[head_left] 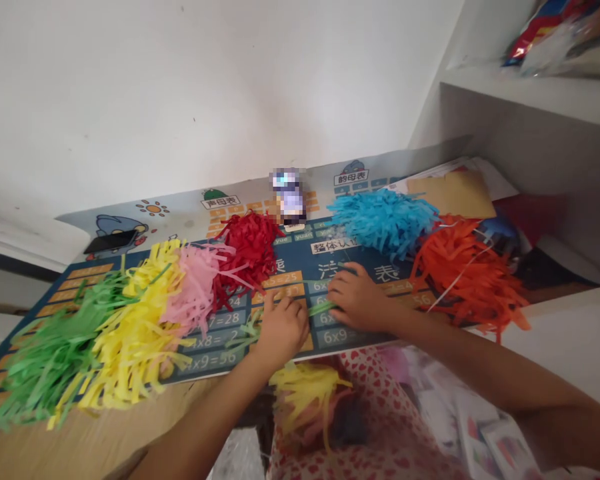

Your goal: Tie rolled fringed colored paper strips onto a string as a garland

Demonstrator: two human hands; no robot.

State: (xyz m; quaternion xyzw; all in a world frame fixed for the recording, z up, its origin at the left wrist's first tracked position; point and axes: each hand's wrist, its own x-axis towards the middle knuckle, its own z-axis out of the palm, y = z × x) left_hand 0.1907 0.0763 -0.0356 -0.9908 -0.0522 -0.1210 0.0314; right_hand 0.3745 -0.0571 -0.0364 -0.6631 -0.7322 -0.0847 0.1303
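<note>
Between my two hands runs a short length of green paper strip (321, 308) over the printed mat. My left hand (283, 327) has its fingers curled down on the strip, and loose pale green ends (245, 337) stick out on its left side. Fingers bent, my right hand (357, 298) grips the other end, with a bit of darker green showing at its fingertips. Part of the strip is hidden under both hands. Left of my left hand lie fringed paper bunches: red (250, 250), pink (195, 283), yellow (135, 340) and green (60, 350).
A blue fringed bunch (387, 217) and an orange one (473, 277) lie to the right. At the wall stands a pixelated object (289, 197). A black phone-like slab (111, 241) rests at far left. Yellow strips (307, 393) sit on my lap. A shelf (535, 93) juts out above right.
</note>
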